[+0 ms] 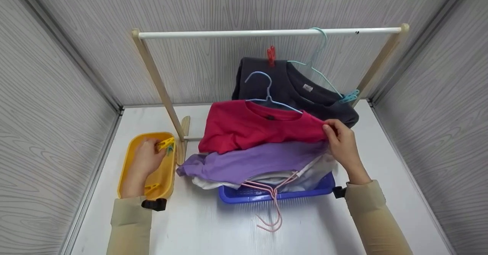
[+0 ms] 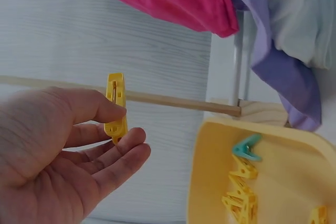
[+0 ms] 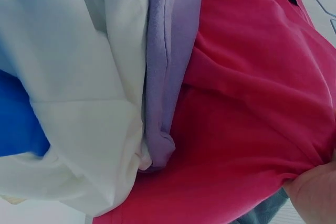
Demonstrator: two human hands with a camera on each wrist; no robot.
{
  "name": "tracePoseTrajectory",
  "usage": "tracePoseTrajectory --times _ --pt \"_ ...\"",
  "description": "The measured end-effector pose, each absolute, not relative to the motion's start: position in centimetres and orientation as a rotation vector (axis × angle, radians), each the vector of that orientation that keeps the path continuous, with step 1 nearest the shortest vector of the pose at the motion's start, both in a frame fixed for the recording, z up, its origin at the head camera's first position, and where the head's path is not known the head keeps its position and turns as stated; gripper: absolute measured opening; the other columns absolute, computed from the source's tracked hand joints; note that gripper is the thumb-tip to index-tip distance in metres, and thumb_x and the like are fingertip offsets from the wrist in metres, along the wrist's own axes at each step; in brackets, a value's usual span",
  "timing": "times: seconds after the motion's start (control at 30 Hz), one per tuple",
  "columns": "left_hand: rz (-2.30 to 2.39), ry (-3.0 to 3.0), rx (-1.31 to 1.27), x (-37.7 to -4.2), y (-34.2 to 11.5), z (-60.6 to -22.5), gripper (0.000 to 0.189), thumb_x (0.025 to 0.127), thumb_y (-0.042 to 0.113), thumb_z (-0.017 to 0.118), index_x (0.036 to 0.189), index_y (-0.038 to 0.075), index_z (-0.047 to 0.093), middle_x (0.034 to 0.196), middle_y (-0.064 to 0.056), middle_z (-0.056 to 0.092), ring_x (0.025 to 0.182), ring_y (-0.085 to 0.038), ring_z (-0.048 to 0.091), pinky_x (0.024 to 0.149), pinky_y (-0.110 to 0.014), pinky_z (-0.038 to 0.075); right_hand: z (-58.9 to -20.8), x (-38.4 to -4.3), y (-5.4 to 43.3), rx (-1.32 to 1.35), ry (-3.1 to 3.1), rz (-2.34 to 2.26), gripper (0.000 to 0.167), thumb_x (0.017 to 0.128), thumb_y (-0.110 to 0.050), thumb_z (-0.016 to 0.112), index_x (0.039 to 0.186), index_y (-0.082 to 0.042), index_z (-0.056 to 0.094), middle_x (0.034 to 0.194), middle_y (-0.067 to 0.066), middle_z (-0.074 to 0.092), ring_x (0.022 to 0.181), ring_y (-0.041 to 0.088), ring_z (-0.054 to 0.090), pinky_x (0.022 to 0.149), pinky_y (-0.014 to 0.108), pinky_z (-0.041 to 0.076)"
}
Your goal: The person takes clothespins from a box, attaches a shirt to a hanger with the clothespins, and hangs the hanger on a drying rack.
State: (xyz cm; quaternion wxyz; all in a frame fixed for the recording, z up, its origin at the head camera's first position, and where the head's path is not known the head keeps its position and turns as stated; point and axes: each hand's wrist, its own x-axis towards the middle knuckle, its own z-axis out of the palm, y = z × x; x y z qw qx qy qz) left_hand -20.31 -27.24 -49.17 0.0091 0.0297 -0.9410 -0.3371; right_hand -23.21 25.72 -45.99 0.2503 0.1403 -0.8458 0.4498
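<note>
Grey wood-grain walls point(image 1: 209, 7) stand around a white bench point(image 1: 190, 228), where I see a person using both hands. Thumb and fingers of the left hand point(image 1: 143, 161) are pinched together on a yellow clothes peg point(image 2: 116, 98), held up over a yellow tub point(image 1: 125, 165). More yellow pegs point(image 2: 241, 198) and a teal peg point(image 2: 247, 147) lie inside that tub. On the other side, the fingers of the right hand point(image 1: 341, 142) are clamped on the shoulder of a red shirt point(image 1: 263, 129). A blue hanger point(image 1: 269, 95) sits in the shirt's neck, its hook upright and apart from the rail.

Beneath the red shirt lies a purple garment point(image 1: 263, 157), with pale cloth point(image 1: 318, 171) under it, heaped on a blue basket point(image 1: 263, 198). Pink hangers point(image 1: 274, 203) poke out over the basket's near rim. Behind the red shirt is a dark shirt point(image 1: 257, 79), with a red peg point(image 1: 271, 56) and blue pegs point(image 1: 350, 96) on its shoulders; its mint hanger point(image 1: 328, 81) hooks over the white rail point(image 1: 228, 34) of a wooden-legged rack.
</note>
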Motion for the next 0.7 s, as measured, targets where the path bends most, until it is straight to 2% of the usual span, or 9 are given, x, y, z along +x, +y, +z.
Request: tracePoseTrajectory --times 0.23,0.53,0.7 --pt "-1.063 -2.725 -0.034 -20.0 -25.3 -47.5 0.031 0.092 0.0 0.064 0.119 -0.014 0.059 0.108 -0.026 0.054 0.095 -0.037 0.061 0.085 -0.049 0.053 -46.2 -23.2 25.4 0.375 -2.291 1.219 0.009 0.095 -0.001 0.061 0.096 0.007 0.066 0.084 0.014 0.065 0.072 0.011 0.052 0.066 0.018 0.039" --pt "-1.09 -2.598 -0.194 -19.5 -22.1 -45.0 0.027 0.088 -0.001 0.07 0.113 -0.01 0.063 0.104 -0.02 0.056 0.092 -0.03 0.063 0.086 -0.045 0.054 -46.6 -23.2 24.9 0.419 -2.25 1.185 0.006 0.094 0.003 0.061 0.096 0.005 0.065 0.084 0.013 0.065 0.073 0.012 0.052 0.066 0.018 0.04" --pt "-1.051 -2.547 -0.326 -19.3 -20.2 -43.9 0.026 0.086 -0.001 0.071 0.11 -0.009 0.065 0.1 -0.017 0.058 0.089 -0.026 0.065 0.081 -0.041 0.056 -46.2 -23.0 24.5 0.426 -2.212 1.177 0.005 0.092 0.005 0.063 0.095 0.005 0.067 0.085 0.013 0.067 0.072 0.011 0.053 0.066 0.016 0.039"
